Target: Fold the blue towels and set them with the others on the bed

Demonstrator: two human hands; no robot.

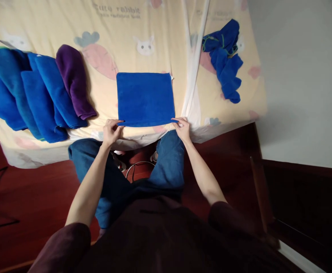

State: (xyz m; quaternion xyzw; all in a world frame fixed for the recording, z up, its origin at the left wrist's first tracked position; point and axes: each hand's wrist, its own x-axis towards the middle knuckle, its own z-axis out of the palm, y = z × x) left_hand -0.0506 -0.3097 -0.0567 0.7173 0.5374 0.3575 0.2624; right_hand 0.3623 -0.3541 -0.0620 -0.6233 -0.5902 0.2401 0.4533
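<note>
A blue cloth (145, 96) lies flat as a rectangle on the bed, its near edge slightly turned up. At its near left corner, my left hand (112, 131) pinches the edge between thumb and fingers. The near right corner is pinched the same way by my right hand (182, 127). A small white tag shows at the far right corner of the cloth. Both forearms reach forward over my knees.
Rolled or folded blue cloths (40, 94) lie at the left, beside a purple one (74, 81). Crumpled blue cloths (227, 64) with green edging lie at the right. A white strip (192, 76) crosses the patterned bedsheet (160, 22). A pale wall (305, 76) stands at right.
</note>
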